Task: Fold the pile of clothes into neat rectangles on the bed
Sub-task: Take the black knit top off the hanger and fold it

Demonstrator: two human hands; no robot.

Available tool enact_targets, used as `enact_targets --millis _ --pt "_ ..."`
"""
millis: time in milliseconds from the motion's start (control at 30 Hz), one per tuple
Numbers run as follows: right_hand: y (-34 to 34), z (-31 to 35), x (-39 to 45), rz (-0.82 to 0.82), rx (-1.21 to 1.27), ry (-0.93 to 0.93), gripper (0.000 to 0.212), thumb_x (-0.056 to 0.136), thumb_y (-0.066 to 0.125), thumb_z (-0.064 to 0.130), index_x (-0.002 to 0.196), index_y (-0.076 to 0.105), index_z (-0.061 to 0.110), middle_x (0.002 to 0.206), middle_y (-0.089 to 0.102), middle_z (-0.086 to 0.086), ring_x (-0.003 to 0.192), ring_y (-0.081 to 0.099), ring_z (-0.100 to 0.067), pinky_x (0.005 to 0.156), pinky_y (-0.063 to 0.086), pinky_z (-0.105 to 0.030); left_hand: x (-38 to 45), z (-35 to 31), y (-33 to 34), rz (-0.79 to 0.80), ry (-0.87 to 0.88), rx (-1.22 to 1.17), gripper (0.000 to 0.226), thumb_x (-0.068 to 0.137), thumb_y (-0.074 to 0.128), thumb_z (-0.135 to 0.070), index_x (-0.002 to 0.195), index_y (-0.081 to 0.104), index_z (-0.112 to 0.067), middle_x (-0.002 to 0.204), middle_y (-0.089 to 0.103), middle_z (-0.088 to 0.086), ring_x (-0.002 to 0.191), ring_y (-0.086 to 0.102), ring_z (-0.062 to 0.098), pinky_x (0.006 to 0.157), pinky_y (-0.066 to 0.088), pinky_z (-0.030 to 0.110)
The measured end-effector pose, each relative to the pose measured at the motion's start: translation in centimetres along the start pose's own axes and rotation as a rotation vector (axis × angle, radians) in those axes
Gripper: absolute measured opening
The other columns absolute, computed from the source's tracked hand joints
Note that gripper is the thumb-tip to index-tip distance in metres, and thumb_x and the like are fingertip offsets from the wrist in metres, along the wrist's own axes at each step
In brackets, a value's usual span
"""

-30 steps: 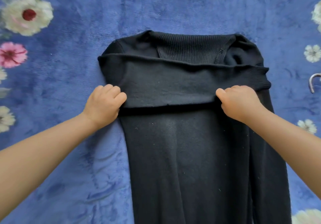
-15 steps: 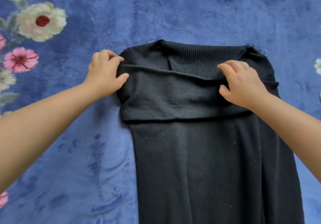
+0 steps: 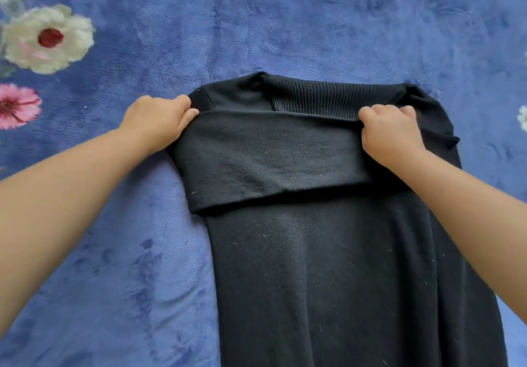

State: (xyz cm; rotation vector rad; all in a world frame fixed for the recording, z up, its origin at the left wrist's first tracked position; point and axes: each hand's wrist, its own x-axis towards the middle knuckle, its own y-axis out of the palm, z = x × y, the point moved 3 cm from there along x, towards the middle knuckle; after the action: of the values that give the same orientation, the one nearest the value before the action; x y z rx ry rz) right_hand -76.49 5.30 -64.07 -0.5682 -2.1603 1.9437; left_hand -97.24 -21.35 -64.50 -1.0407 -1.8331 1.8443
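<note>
Fingers of my left hand [image 3: 159, 123] and right hand [image 3: 389, 131] curl, pinching the black sweater's [image 3: 313, 252] folded edge on the blue floral blanket [image 3: 285, 24].

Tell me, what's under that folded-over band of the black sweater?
Under the folded band lies more of the black sweater, with its ribbed collar showing just beyond. Both hands, left and right, grip the band's ends. The rest underneath is covered.

You have open plush blue floral blanket [image 3: 285, 24] beyond and to the left of the long black knit garment [image 3: 328, 267] (both forearms cross its sides); a narrower strip lies right.
</note>
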Motion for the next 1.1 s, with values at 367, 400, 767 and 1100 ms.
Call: enact_targets --millis 367,400,767,1100 --pt "0.6 3.6 -4.5 -0.263 0.224 -0.201 0.053 0.084 0.046 0.040 0.123 0.045 0.005 0.129 0.050 -0.024 0.124 0.034 -0.035 0.102 0.023 -0.058 -8.4 -2.6 2.2 -0.453 0.420 -0.212 0.054 0.082 0.045 -0.063 0.097 0.042 -0.011 0.098 0.039 0.006 0.084 0.038 0.026 0.074 0.032 0.039" --pt "0.9 4.5 -5.4 -0.206 0.229 -0.303 0.062 0.084 0.043 0.052 0.128 0.041 0.008 0.135 0.046 -0.023 0.129 0.029 -0.034 0.104 0.019 -0.058 -9.2 -2.7 2.7 -0.397 0.424 -0.223 0.057 0.081 0.043 -0.066 0.095 0.040 -0.011 0.095 0.040 0.006 0.080 0.037 0.024 0.069 0.037 0.039" --pt "2.7 6.3 -7.0 0.191 0.134 -0.336 0.085 0.083 0.006 0.074 0.142 0.032 0.019 0.150 0.027 -0.016 0.137 0.023 -0.040 0.103 0.010 -0.062 -10.7 -4.9 3.3 -0.101 0.273 0.016 0.023 0.052 0.069 -0.014 0.060 0.051 -0.002 0.048 0.050 0.010 0.034 0.049 0.027 0.037 0.020 0.014" --pt "1.4 1.7 -12.6 0.008 0.265 -0.020 0.060 0.084 0.039 0.038 0.131 0.045 0.002 0.142 0.037 -0.025 0.132 0.026 -0.040 0.101 0.026 -0.061 -9.2 -7.3 3.1 0.519 -0.068 0.344 0.015 0.084 0.044 -0.006 0.088 0.029 -0.010 0.067 0.044 -0.002 0.059 0.046 0.017 0.048 0.025 0.022"
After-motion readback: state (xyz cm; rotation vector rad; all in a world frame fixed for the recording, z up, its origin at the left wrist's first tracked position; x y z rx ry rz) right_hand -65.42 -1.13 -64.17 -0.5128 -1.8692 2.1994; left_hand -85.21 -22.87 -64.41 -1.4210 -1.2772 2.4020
